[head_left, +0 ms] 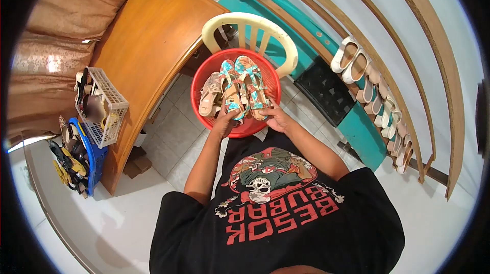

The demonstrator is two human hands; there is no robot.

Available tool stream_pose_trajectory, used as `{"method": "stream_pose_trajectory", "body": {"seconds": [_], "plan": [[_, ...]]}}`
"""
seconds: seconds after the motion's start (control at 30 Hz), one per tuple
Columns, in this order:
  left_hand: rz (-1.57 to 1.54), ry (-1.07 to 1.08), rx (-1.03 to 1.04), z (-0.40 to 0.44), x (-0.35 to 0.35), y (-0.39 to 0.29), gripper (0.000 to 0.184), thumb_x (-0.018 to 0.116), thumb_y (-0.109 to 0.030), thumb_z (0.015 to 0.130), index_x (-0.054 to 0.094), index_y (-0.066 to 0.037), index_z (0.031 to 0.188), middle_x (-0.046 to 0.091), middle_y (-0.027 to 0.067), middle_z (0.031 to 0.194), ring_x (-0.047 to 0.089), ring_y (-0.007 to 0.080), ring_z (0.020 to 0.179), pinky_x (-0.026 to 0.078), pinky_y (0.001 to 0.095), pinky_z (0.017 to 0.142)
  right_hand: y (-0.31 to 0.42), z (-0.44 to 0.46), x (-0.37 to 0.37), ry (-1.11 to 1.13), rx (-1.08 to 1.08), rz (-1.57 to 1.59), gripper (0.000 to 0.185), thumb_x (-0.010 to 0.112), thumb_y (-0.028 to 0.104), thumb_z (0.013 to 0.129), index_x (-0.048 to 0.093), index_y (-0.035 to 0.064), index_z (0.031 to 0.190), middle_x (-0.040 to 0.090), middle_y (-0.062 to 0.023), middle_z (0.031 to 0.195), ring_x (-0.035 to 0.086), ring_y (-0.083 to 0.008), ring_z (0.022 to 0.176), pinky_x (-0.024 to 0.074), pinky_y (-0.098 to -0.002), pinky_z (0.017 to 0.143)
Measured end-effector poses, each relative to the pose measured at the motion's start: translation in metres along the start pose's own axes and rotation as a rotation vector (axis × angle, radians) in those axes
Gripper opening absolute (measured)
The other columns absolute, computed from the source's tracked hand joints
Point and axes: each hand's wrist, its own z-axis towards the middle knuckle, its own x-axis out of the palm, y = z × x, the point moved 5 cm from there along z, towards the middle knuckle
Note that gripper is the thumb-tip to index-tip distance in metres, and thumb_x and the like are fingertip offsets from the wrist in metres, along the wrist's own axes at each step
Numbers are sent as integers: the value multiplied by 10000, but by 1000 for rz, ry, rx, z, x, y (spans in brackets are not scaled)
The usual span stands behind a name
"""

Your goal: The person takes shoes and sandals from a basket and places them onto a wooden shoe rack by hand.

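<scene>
left hand [224, 122] and right hand [279, 119]: fingers pinch floral sandals [249, 66] at six o'clock; likely light, soft-strapped, best held by stiffer edges.

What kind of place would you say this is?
Probably a shoe shop or shoe storeroom: pale shoes line a wooden rack, and more footwear fills a red plastic basket.

Sandals [249, 70] over basket [195, 93] on chair [247, 18], desk [148, 29] at left, shoes [356, 67] on rack [452, 88] at right
</scene>
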Motion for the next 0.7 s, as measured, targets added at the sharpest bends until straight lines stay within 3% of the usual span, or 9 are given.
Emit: {"method": "stream_pose_trajectory", "body": {"seconds": [0.1,0.17,0.23,0.33,0.5,0.7], "plan": [[-6,-36,-70,14,20,32,598,684,-188,839,375,-138,1349,571,53,1199,577,201,1085,462,416,870,25,-20,-2,58,-1,-22,769,624,-96,787,275,91,1446,519,-119,1302,526,-254,1218,427,-441,1038],[-86,-89,18,17,44,36,609,629,-108,850,374,-106,1403,562,72,1248,569,205,1122,454,366,970,40,-27,-6,109,-15,-43,752,623,-86,789,287,83,1440,523,-116,1294,532,-241,1207,427,-425,1037],[-86,-83,18,16,63,35,581,603,-128,866,377,-115,1401,563,67,1248,554,201,1143,444,388,984,48,-33,-9,138,71,-186,724,634,-58,791,308,69,1425,533,-104,1277,544,-229,1180,426,-393,1034],[-193,51,68,22,84,24,622,574,-118,878,330,-133,1450,540,60,1299,552,207,1146,441,430,986,65,-42,2,122,-9,-262,720,644,-48,783,318,68,1414,541,-92,1260,547,-223,1173,432,-391,1026],[-21,138,107,20,105,-21,665,583,-151,856,289,-150,1453,484,85,1356,499,229,1237,385,477,1056,73,-46,22,74,-197,-317,722,616,-66,773,314,69,1415,544,-89,1234,560,-225,1149,449,-398,1004],[40,250,54,25,86,-35,669,593,-186,860,293,-148,1456,478,62,1378,474,224,1260,348,467,1074,60,-49,47,-22,-367,-92,685,558,-83,774,306,43,1399,540,-124,1225,563,-250,1137,463,-409,984]]}}
